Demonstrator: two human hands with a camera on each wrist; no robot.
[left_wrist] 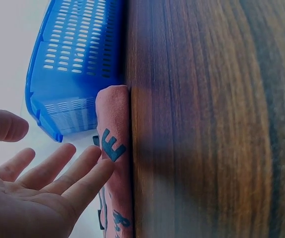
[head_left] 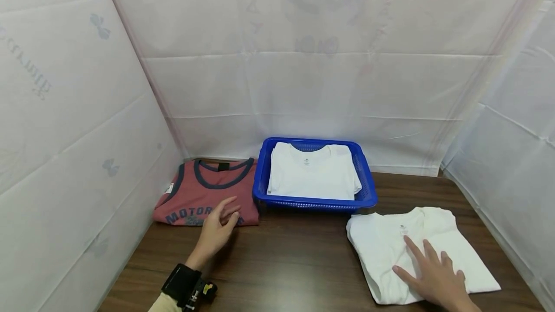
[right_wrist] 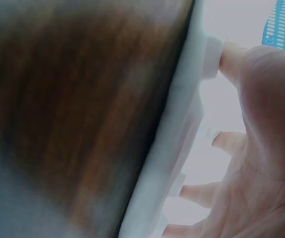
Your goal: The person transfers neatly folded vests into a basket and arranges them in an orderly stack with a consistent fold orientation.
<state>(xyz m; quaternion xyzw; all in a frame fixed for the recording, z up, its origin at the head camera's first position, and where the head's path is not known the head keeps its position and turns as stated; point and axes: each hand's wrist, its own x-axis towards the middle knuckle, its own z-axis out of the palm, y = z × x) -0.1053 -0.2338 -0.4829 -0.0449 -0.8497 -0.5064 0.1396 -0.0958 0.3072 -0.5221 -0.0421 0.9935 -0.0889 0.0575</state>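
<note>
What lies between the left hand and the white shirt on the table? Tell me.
Only bare table, in the head view, from left hand to white shirt.

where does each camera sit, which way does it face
Head: on the head, facing forward and down at the table; left hand and right hand show.
Left wrist: on that wrist, facing the red shirt and basket; left hand shows.
Right wrist: on that wrist, facing the white shirt; right hand shows touching it.
Shared: both wrist views include the basket.
</note>
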